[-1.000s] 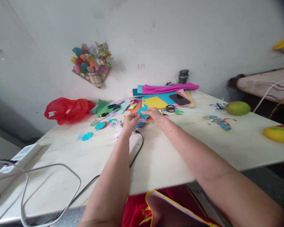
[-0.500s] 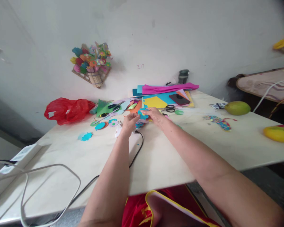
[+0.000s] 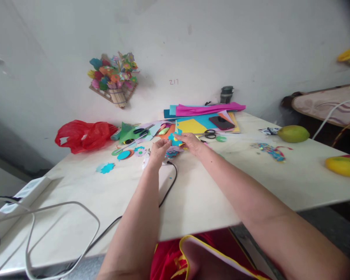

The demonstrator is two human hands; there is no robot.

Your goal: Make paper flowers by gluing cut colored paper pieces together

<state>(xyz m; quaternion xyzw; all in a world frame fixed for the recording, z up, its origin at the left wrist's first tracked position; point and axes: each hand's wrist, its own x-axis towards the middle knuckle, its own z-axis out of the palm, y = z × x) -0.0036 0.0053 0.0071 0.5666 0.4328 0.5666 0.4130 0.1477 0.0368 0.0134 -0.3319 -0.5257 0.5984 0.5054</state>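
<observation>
Between my two hands is a blue paper flower with a yellow centre, held up over the table. My left hand pinches its left edge, thumb and fingertips closed. On the other side, my right hand grips its right edge with closed fingers. Just below lies a pile of cut paper flowers, partly hidden by the hands. A white device with a black cord sits under my left wrist. Left of the hands are a lilac and blue flower and a blue paper disc.
Scissors lie right of the hands, near a phone on coloured sheets. A red plastic bag and blue scalloped cutouts are at left. A power strip with loose cables occupies the front left; a mango sits right.
The blue flower has turned slightly and shifted a little to the left in my fingers. Both hands stay nearly in place, and the table things have not moved.
</observation>
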